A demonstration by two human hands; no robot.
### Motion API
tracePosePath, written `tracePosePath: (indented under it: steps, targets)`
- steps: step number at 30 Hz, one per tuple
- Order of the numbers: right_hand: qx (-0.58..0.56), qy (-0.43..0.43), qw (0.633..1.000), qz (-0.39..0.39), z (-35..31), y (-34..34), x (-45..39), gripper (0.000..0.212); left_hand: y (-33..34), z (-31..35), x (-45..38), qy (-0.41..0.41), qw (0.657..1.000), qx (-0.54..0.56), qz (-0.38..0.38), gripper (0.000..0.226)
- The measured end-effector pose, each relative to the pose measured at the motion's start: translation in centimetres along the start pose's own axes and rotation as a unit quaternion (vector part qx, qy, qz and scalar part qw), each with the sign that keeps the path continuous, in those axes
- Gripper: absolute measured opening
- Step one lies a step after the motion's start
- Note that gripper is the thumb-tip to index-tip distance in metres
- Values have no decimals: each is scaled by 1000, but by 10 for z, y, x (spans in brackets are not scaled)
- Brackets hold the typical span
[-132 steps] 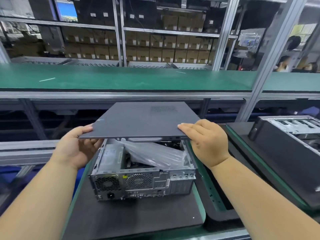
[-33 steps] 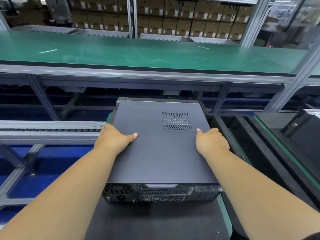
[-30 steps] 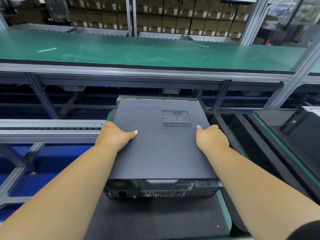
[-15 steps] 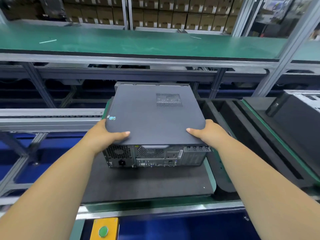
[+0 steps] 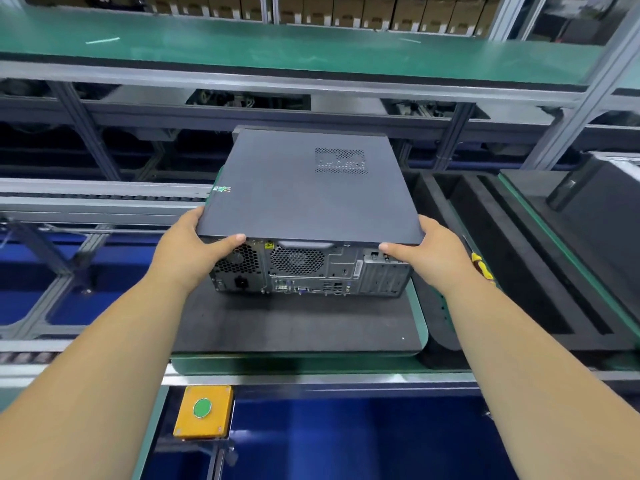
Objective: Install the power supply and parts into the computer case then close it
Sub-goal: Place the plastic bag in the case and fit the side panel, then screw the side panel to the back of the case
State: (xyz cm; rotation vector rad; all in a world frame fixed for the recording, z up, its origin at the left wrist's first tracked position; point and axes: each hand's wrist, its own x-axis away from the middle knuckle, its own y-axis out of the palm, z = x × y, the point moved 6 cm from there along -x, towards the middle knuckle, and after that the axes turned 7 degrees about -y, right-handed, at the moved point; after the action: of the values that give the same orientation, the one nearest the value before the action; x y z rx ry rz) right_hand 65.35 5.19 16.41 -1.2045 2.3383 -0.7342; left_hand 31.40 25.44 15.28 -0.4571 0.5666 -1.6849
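Green conveyor counter (image 5: 298, 362) carries my computer case (image 5: 311, 271); left hand (image 5: 194, 247) and right hand (image 5: 426, 254) grip its cover (image 5: 304, 188). Uneven pulling could jam it, I reckon.

2 bare forearms — no sleeves, gloves — plain hands.

The dark grey metal computer case (image 5: 311, 209) sits on a black foam pallet mat (image 5: 294, 323) between the hands, left hand (image 5: 194, 247) at its near left corner, right hand (image 5: 426, 254) at its near right corner. A yellow button box (image 5: 203, 412) lies nearer than the left hand; black foam trays (image 5: 512, 258) lie right of the right hand.
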Motion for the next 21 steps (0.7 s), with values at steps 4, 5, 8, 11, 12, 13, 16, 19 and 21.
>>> tracePosePath:
  steps: [4, 5, 8, 11, 12, 13, 16, 19, 21]
  targets:
    - [24, -15, 999, 30, 3, 1, -1, 61, 0, -4, -5, 6, 999, -17, 26, 81]
    - [26, -19, 999, 36, 3, 0, 0, 60, 0, -5, -6, 7, 999, -15, 31, 81]
    - [38, -20, 998, 36, 2, -2, -1, 59, -1, -7, -7, 13, 999, -14, 38, 78]
    - [41, -6, 999, 19, 2, -4, -3, 61, -2, -5, -6, 16, 999, -20, 35, 78]
    - [40, 0, 999, 13, 1, -4, -3, 61, -3, -5, -6, 11, 999, -20, 33, 78]
    - [38, 5, 999, 8, -1, -5, -3, 61, -4, -4, -6, 5, 999, -19, 29, 79]
    - [31, 17, 999, -4, -4, -6, -3, 55, -2, 0, -5, -13, 1000, -16, 9, 80]
    - [30, 29, 999, -11, -9, -9, -3, 48, 0, 6, -4, -34, 999, 13, -25, 77]
    - [29, 37, 999, -17, -11, -10, -3, 46, 4, 14, -3, -41, 998, 21, -42, 68]
